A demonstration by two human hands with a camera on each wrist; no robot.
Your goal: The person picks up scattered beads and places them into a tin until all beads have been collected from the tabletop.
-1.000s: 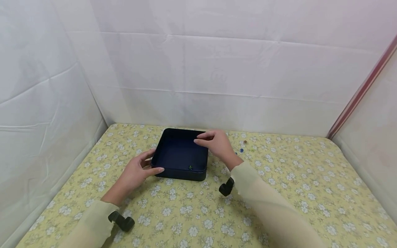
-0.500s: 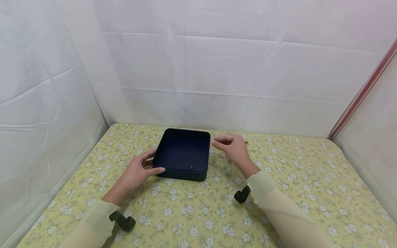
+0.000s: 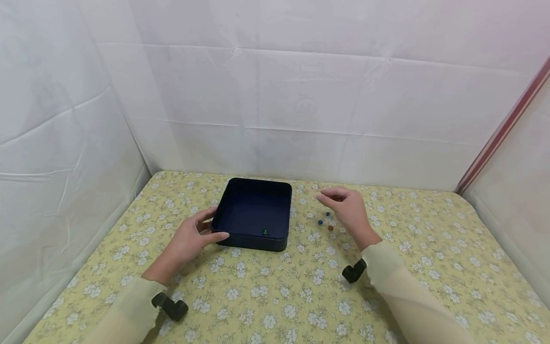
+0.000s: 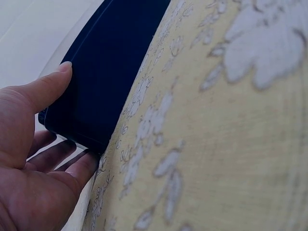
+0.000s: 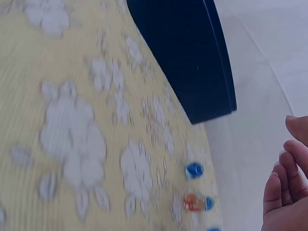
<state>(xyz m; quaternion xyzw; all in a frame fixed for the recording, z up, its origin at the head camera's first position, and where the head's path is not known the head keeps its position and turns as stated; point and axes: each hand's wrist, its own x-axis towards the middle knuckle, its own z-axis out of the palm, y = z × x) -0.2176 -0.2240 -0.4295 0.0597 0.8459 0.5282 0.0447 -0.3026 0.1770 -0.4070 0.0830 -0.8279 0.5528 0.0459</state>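
Note:
A dark navy square box sits on the table, its open top facing up. My left hand holds its near left corner. In the left wrist view, the thumb lies on the front wall of the box and the fingers bend along the side. Small green marbles lie inside by the front wall. To the right of the box, my right hand hovers above the cloth, fingers loosely bent, with nothing visible between them. Below it are blue marbles and an orange marble, also seen in the right wrist view.
A yellow floral cloth covers the table. White fabric walls stand behind and at both sides, with a red strip at the right corner. Black camera mounts sit on both wrists.
My right hand has moved right, from over the box's right rim to above the marbles. Marbles near the box have come into view, while farther ones are now covered. My left hand stays put.

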